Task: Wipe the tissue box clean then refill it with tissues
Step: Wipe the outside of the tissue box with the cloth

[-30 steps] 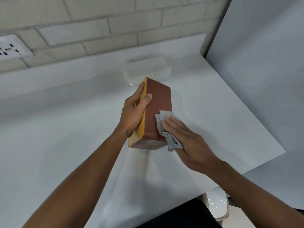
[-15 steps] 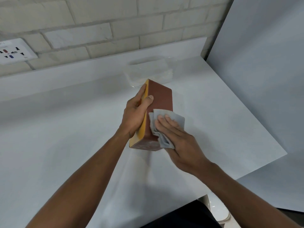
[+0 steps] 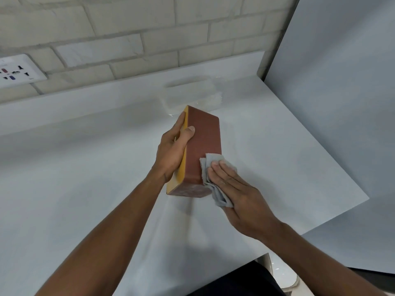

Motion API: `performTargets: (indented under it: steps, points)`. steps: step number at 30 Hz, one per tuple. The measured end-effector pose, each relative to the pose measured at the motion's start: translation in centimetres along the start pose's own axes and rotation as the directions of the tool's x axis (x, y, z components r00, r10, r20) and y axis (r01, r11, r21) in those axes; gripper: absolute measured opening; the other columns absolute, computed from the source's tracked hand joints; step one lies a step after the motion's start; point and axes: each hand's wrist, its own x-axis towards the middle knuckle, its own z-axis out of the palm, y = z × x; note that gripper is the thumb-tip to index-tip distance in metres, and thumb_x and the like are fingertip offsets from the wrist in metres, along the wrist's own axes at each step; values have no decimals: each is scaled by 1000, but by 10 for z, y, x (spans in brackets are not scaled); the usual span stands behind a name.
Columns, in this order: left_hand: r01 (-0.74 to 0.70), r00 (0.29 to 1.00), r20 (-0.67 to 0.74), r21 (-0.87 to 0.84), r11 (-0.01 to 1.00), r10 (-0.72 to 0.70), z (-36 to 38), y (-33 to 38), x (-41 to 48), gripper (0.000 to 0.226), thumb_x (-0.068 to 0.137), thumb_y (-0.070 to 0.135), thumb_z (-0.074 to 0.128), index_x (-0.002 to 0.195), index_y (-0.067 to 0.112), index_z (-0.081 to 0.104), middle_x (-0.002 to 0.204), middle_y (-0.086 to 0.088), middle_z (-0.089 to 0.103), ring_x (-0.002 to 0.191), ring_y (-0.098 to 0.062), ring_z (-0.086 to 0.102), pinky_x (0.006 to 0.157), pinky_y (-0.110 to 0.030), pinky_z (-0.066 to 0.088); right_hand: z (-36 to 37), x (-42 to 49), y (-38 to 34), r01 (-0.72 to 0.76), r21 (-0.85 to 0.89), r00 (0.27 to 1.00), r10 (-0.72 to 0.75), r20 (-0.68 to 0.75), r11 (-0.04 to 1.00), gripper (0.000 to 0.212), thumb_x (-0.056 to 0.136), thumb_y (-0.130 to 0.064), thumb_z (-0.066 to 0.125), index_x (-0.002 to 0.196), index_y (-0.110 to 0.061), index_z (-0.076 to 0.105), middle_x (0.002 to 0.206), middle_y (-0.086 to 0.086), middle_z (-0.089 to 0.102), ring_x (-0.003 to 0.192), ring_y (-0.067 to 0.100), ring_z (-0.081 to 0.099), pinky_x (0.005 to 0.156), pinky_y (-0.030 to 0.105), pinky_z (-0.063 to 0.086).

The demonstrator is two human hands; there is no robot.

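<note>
A brown tissue box (image 3: pixel 203 144) with a yellow side stands on its long edge on the white counter (image 3: pixel 85 178). My left hand (image 3: pixel 173 150) grips it from the left, thumb over the brown face. My right hand (image 3: pixel 237 193) presses a folded grey cloth (image 3: pixel 211 174) flat against the box's near right corner with straight fingers. Behind the box, by the wall, lies a clear pack of white tissues (image 3: pixel 190 95).
A brick wall runs along the back with a white socket plate (image 3: pixel 17 71) at the far left. A grey panel (image 3: pixel 342 82) stands at the right. The counter's right edge (image 3: pixel 342 212) drops off close to my right forearm.
My right hand slid the cloth leftward over the brown face, then back to the right and down to the near corner. The left hand kept its grip on the box.
</note>
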Motion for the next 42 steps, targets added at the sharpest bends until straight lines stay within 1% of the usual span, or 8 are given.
performTargets:
  steps: [9,12,14,17,24,30,39,42]
  points:
    - [63,997,30,50,997,-65,-1,5,-2,53,89,61,66,140,68,51,132,23,70,116,-10,72,111,-46,52,-11,-6,20,-100,116,990,88,107,988,48,98,-27,50,145,-19,50,151,0,48,142,10,41,117,35,35]
    - [83,997,9,8,997,-83,-2,7,-6,51,100,50,62,148,61,47,124,24,72,98,0,74,91,-29,61,-32,9,22,-627,677,641,749,167,385,33,89,-57,62,98,-30,78,92,9,76,78,24,71,69,50,56]
    - [125,992,-10,-58,990,-126,-5,9,-9,52,102,48,59,152,55,45,123,20,74,95,-1,76,84,-26,62,-45,18,26,-448,892,384,890,246,-53,30,96,-45,59,92,-21,77,90,15,76,71,30,73,65,44,56]
    - [234,972,6,-139,962,-236,-13,12,-11,67,91,58,66,154,51,45,126,17,75,112,-15,75,103,-49,57,-65,26,29,-139,949,370,874,315,-283,36,99,-41,51,123,-20,67,116,5,74,103,25,72,73,43,61]
    - [416,907,35,70,906,-420,-11,48,-11,39,101,63,51,99,30,72,81,6,73,75,-16,66,72,-30,51,-71,39,3,-383,905,636,764,112,186,38,76,-59,66,92,-27,76,92,-1,75,87,14,73,76,30,53]
    - [465,881,38,123,877,-472,-4,68,-18,39,102,68,47,85,34,58,74,3,65,78,-19,59,78,-37,51,-41,34,2,-288,714,934,351,62,639,44,102,-26,43,146,-30,44,152,-17,45,142,4,40,113,19,34]
    - [493,840,125,228,840,-527,-6,68,-15,83,88,93,16,117,39,72,112,-7,65,97,-38,64,66,-45,65,-62,80,29,-365,811,844,531,81,457,27,102,-40,44,110,-46,70,101,48,52,91,72,47,78,54,42]
    - [504,833,118,243,829,-541,-6,68,-11,95,82,98,17,142,38,59,137,-12,57,108,-42,66,68,-47,66,-67,96,34,-307,853,848,528,44,422,29,104,-33,39,116,-30,66,102,20,71,97,41,67,85,45,56]
